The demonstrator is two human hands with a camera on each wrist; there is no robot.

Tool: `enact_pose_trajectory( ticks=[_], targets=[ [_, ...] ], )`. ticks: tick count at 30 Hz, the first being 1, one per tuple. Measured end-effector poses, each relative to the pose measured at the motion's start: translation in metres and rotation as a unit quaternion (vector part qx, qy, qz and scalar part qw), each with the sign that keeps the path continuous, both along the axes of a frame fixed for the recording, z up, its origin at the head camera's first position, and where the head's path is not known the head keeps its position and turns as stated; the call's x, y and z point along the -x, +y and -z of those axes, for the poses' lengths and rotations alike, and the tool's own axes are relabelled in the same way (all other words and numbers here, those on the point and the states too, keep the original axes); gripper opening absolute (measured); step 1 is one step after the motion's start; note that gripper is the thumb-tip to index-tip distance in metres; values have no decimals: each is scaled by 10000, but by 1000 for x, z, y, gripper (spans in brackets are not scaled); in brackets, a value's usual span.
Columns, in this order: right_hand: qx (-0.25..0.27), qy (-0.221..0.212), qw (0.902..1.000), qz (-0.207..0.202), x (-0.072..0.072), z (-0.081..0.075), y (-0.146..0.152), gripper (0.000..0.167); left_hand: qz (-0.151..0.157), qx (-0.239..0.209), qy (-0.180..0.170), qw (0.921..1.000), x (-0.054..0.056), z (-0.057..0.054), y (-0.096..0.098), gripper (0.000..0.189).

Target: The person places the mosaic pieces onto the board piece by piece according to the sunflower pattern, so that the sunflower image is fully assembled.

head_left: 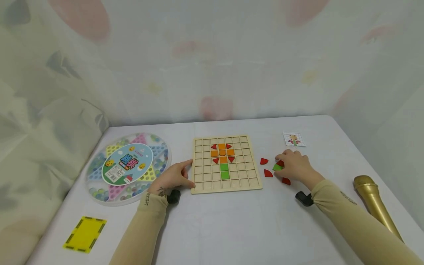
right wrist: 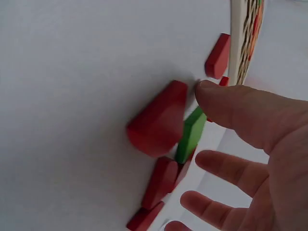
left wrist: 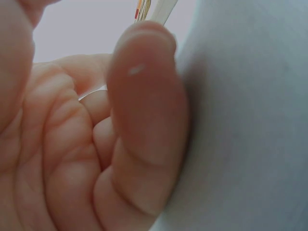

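Thumb and index finger of my left hand (head_left: 173, 175) are spread apart, their tips at the left edge of the wooden grid board (head_left: 243, 183). Orange squares (head_left: 223, 159), an orange round piece, red triangles (head_left: 231, 159) and two green squares (head_left: 225, 171) lie on its grid. To the right of the board, my right hand (head_left: 296, 164) is over a loose green piece (right wrist: 191, 135) and several red quarter-round pieces (right wrist: 160, 122). In the right wrist view its thumb and fingers are apart, with no piece gripped between them.
A small pattern card (head_left: 293, 139) lies beyond the right hand. At the left is a round marble board game (head_left: 162, 162) with a printed label, and nearer, a yellow card (head_left: 84, 234). A gold microphone (head_left: 375, 200) lies beside the right forearm.
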State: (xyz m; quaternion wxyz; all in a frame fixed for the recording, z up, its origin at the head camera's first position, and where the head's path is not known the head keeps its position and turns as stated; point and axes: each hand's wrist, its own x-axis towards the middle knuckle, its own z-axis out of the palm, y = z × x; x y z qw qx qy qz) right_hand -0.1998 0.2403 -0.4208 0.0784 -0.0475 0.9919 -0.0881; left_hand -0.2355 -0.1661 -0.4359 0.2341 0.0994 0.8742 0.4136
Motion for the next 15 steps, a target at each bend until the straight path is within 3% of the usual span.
enact_pose_trajectory(
  ticks=[15],
  targets=[
    [339,447,9982,-187,-1,8,-8,21,77,145,111,9998,1,2,-1,101]
  ],
)
